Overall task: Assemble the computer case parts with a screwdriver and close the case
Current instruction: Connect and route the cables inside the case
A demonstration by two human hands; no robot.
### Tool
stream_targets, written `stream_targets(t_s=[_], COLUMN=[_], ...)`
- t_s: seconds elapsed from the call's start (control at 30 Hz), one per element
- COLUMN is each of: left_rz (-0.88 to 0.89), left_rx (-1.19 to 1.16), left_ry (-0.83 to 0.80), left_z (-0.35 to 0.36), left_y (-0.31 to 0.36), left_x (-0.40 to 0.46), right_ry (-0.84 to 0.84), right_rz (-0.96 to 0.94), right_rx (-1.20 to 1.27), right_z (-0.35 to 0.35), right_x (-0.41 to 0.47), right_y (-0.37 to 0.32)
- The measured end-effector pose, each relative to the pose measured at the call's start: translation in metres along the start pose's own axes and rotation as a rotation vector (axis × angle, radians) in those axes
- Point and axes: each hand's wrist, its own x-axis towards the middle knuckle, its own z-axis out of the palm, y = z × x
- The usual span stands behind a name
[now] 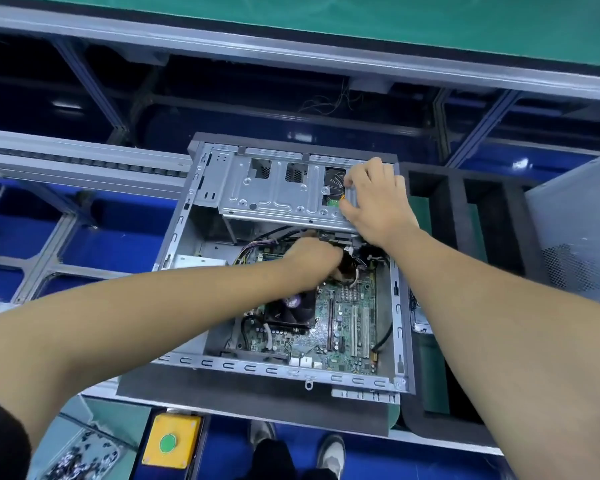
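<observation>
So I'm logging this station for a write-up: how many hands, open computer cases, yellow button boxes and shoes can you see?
Hands: 2, left and right
Open computer case: 1
Yellow button box: 1
Shoes: 2, and
Total: 6

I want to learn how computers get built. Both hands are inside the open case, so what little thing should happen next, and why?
Probably push the plug home. The left hand reaches among the cables under the metal drive cage, and the right hand grips the cage's edge. No screwdriver is visible, and the case is open, so wiring likely comes first.
</observation>
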Motion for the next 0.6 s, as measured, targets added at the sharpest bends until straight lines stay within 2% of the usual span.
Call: stream_targets(t_s=[0.17, 0.4, 0.53, 0.6], left_rz=[-0.030, 0.111, 0.216, 0.268], left_rx=[-0.272, -0.586, -0.645, -0.748], left_ry=[-0.037, -0.127, -0.094, -0.085], left_z=[0.004, 0.001, -0.002, -0.002], left_y=[-0.013, -0.030, -0.030, -0.025], left_x=[0.002, -0.019, -0.034, -0.041], right_ry=[0.005, 0.018, 0.020, 0.016], right_rz=[-0.001, 0.000, 0.000, 0.004], right_rx=[0.013, 0.018, 0.016, 0.021], right_z=[-0.001, -0.001, -0.001, -0.001], right_x=[0.000, 0.000, 0.000, 0.000], right_y=[-0.001, -0.002, -0.002, -0.002])
